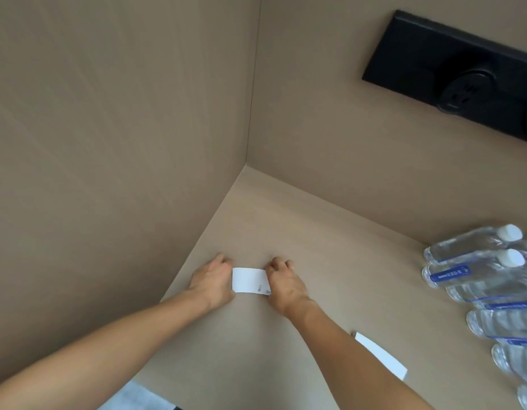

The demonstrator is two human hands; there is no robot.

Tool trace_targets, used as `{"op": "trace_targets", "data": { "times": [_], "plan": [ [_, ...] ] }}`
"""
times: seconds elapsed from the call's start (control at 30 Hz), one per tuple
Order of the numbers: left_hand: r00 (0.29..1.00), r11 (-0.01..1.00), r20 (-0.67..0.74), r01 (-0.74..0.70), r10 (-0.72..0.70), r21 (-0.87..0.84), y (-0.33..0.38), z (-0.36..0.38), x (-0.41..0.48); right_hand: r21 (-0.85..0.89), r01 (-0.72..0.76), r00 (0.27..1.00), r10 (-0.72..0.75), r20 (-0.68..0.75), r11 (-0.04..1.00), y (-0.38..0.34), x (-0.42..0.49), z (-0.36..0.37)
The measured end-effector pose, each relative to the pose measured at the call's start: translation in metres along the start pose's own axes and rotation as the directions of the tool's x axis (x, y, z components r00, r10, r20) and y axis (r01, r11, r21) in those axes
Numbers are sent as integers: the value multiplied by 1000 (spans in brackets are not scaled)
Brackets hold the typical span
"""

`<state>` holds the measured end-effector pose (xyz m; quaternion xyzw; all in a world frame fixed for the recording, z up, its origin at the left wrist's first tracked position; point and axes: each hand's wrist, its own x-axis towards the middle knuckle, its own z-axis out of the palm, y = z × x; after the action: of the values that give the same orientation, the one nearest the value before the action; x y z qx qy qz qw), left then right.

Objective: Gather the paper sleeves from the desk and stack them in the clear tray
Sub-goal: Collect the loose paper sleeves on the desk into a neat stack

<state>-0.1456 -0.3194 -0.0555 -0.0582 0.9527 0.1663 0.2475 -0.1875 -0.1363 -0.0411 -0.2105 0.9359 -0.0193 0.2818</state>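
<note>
A white paper sleeve [249,280] lies flat on the tan desk near its back left corner. My left hand [212,281] grips its left end and my right hand [283,284] grips its right end, fingers curled over the edges. A second white paper sleeve [382,355] lies flat on the desk nearer to me, to the right of my right forearm, untouched. No clear tray is in view.
Several clear water bottles [481,276] with blue labels lie in a row along the right edge of the desk. A black socket panel [451,69] sits on the back wall. Tan walls close the desk on the left and at the back.
</note>
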Motion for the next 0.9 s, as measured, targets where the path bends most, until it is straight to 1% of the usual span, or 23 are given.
{"op": "trace_targets", "data": {
  "times": [0.07,0.23,0.4,0.53,0.7,0.8,0.9],
  "plan": [
    [1000,1000,-15,-8,8,5,1,0,1,3,-5,1000,5,-14,1000,0,1,4],
    [998,994,-12,-57,59,97,9,-1,-5,30,-11,999,13,-40,999,7,-11,7],
    [986,965,-10,-158,164,210,43,-2,-16,92,-52,996,59,-68,994,32,-47,9],
    [962,926,26,-269,272,266,93,4,-19,150,-145,983,160,-92,978,70,-88,12],
    [895,845,69,-439,441,306,168,27,-19,223,-280,945,309,-111,934,128,-148,23],
    [859,801,100,-506,503,320,210,42,-21,278,-357,909,400,-118,892,157,-181,33],
    [824,767,121,-561,553,313,244,58,-26,318,-398,883,453,-120,861,182,-207,45]
  ]
}}
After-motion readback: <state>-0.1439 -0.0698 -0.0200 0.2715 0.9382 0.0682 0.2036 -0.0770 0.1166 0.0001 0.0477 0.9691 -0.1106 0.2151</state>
